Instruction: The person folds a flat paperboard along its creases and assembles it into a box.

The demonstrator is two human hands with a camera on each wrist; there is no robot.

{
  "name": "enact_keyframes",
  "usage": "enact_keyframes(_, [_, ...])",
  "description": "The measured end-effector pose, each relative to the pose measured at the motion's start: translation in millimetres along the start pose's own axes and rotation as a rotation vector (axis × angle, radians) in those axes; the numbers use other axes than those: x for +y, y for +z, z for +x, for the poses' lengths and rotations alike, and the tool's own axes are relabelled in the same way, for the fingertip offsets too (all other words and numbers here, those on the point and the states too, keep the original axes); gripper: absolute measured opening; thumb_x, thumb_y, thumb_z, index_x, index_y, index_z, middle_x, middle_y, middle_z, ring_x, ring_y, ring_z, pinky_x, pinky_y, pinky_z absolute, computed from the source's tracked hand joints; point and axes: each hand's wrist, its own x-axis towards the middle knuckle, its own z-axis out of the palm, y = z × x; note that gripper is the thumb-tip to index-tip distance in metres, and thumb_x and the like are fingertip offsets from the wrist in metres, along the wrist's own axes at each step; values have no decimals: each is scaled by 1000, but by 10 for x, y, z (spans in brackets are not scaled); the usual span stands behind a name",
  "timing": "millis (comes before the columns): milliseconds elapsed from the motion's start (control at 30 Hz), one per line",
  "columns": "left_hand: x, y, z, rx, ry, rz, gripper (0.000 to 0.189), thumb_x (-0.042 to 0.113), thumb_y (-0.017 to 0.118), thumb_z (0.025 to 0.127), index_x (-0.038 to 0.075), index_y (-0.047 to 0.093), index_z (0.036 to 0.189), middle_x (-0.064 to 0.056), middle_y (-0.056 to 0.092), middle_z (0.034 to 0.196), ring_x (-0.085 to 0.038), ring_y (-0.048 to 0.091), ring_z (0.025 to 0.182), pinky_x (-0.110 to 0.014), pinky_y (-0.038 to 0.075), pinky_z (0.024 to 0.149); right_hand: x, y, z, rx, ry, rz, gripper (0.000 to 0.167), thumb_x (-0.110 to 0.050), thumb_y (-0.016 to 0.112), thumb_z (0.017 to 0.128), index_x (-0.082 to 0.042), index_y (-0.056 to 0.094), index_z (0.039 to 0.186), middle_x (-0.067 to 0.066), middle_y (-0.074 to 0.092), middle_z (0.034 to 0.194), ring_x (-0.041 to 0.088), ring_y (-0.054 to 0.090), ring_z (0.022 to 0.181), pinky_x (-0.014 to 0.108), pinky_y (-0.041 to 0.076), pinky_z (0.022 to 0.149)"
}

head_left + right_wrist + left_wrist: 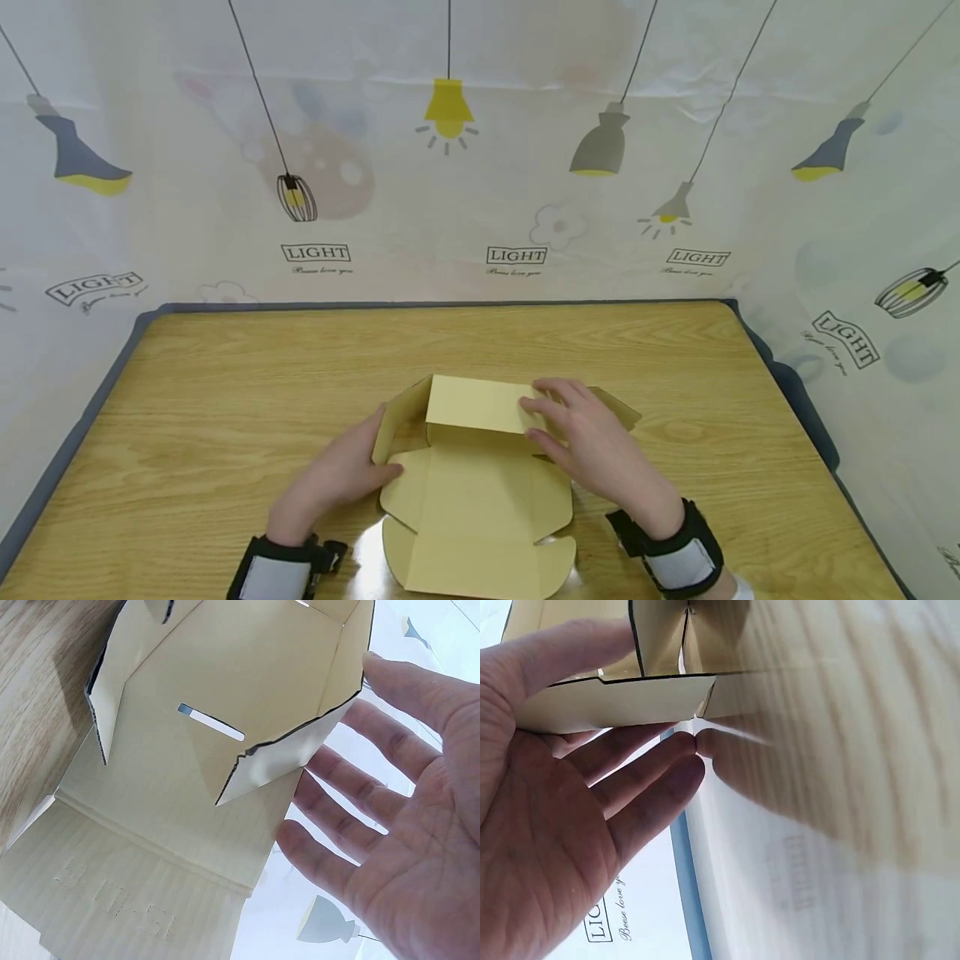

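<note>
Seemingly to steady the box [480, 492], the left hand [333, 475] pinches its left flap [397, 410]; the right hand [596, 437], fingers extended, touches its raised panel [474, 404].

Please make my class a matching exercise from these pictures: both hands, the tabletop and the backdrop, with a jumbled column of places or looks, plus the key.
Column one
1. Left hand
2. Right hand
3. Tabletop
4. Backdrop

Column two
A. Printed with hanging lamps
B. At the right of the cardboard box
C. Wood-grained
D. At the left of the cardboard box

Pairs: 1-D, 2-B, 3-C, 4-A
</note>
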Motion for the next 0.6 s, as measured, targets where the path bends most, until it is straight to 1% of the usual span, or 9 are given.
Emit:
enact_keyframes(133, [45,31,3,7,-10,-15,78,4,74,85,4,35,153,-22,59,141,-33,62,121,-51,53,102,1,-1,-1,2,3,-5,35,-22,80,88,-12,73,121,15,65,132,32,61,122,48,56,101])
enact_keyframes(267, [48,36,8,7,-24,-44,79,2,73,86,4,34,154,-23,56,144,-35,60,124,-53,52,103,5,-7,-3,-7,12,-10,35,-23,79,89,-12,73,121,15,65,133,32,61,123,48,55,102])
enact_keyframes(367, [31,32,14,23,-60,-19,79,5,76,85,7,37,153,-22,60,139,-35,61,122,-54,53,102,6,-5,-5,-10,13,-10,36,-24,79,89,-12,73,122,15,65,133,32,61,123,48,55,102])
enact_keyframes(467, [16,26,17,43,-79,33,79,9,79,82,8,40,151,-21,62,134,-34,62,120,-55,53,100,1,0,-3,-9,13,-5,36,-24,79,89,-12,73,122,15,64,133,32,61,123,48,55,102])
enact_keyframes(600, [27,27,14,39,-76,65,81,10,79,82,5,39,152,-22,62,136,-37,61,122,-57,51,104,-3,1,-3,-10,20,-1,37,-24,80,88,-12,73,122,15,64,133,32,61,123,48,55,101])
